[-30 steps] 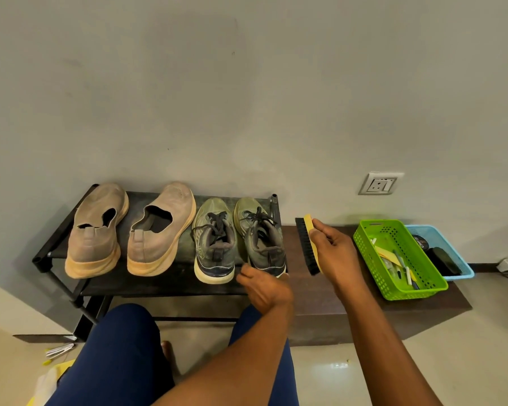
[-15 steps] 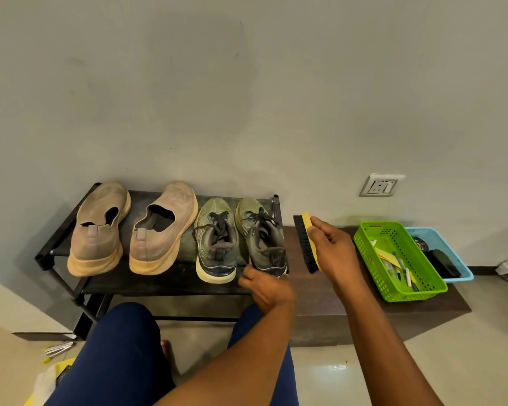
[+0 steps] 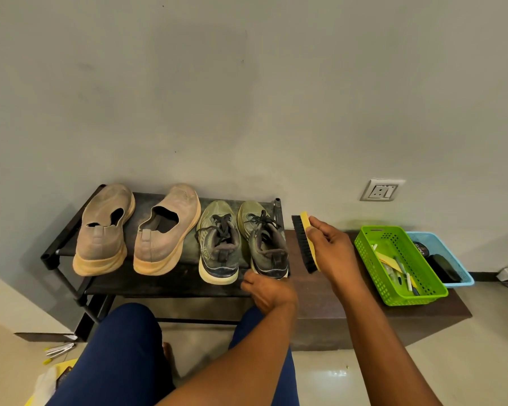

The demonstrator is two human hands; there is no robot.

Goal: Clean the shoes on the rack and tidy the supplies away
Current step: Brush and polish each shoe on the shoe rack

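Note:
Two tan slip-on shoes (image 3: 104,230) (image 3: 166,230) and two dusty green laced sneakers (image 3: 219,244) (image 3: 264,238) stand in a row on a low black rack (image 3: 170,281). My left hand (image 3: 269,291) is at the heel of the right-hand green sneaker, fingers curled against it; the exact hold is hidden. My right hand (image 3: 330,250) grips a yellow-backed brush (image 3: 304,241) with black bristles, held upright just right of that sneaker, bristles facing it.
A dark wooden bench (image 3: 329,317) runs right of the rack. On it sit a green basket (image 3: 423,291) with small tools and a blue basket (image 3: 458,271) with dark items. A wall socket (image 3: 380,190) is above. Pens (image 3: 57,350) lie on the floor at left.
Almost nothing has moved. My left hand has edged slightly closer to the sneaker's heel; the brush stays beside the shoe.

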